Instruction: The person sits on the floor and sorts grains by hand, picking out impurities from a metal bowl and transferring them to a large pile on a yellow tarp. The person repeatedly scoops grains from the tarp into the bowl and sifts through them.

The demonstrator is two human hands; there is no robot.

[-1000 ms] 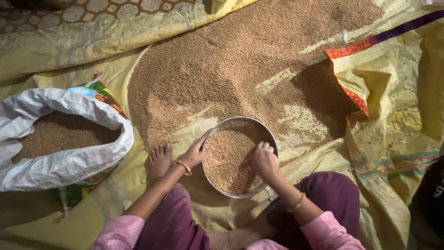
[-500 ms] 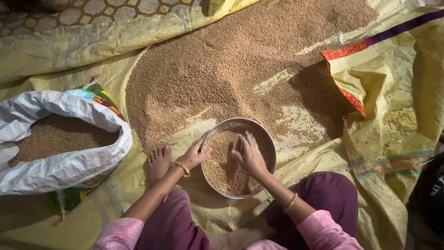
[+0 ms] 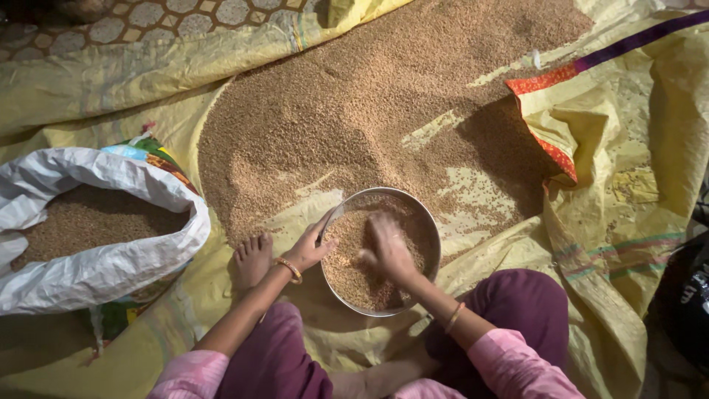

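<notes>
Over the round metal sieve, my left hand grips its rim; right hand, fingers loose, sits on the grain; the big heap lies unsifted.

- The round pan sits on the sheet, before the grain heap.
- The open sack lies left of the pan.
- The left hand touches the pan's left rim; the right hand is inside it.

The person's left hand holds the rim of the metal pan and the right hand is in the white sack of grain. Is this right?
Not quite. The head view shows the right hand in the grain inside the metal pan, not in the white sack. The left hand does hold the pan's rim.
</notes>
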